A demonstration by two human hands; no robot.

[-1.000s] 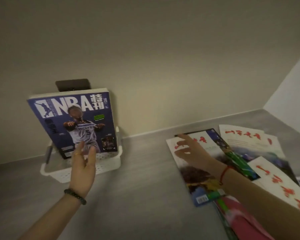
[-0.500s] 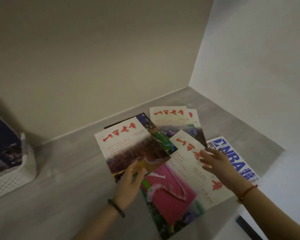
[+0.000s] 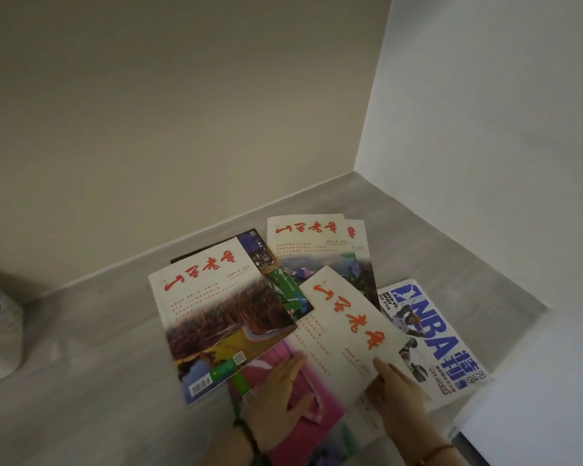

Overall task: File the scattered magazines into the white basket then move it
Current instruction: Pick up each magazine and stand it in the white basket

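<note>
While my right hand (image 3: 401, 401) pinches the near edge of the white red-lettered magazine (image 3: 347, 327), thumb pressed on its cover and the other fingers tucked out of sight beneath, that magazine lies slantwise in the middle of the heap, a little blurred. It overlaps the NBA magazine (image 3: 431, 334) on its right and the pink magazine (image 3: 317, 408) on its left. My left hand (image 3: 276, 398) is flat on that pink cover, fingers straight and close together, gripping nothing.

Just left of it lies the landscape-cover magazine (image 3: 223, 314), red lettering up top, barcode at its near corner, resting over the pink one's edge. A dark magazine with a green patch (image 3: 273, 264) pokes out from under it at the back. Behind those, towards the corner, two more red-lettered magazines (image 3: 310, 243) lie stacked, the lower one showing along the right side.

All of it is spread on the grey tabletop (image 3: 81, 364), tucked into the corner where the beige wall (image 3: 148, 112) meets the white wall (image 3: 485, 146). Far off at the left edge, well apart from the pile, there's a blurred corner of the white basket (image 3: 4, 341). Beaded bracelet (image 3: 246, 435) on my left wrist, red string (image 3: 438, 449) on my right.
</note>
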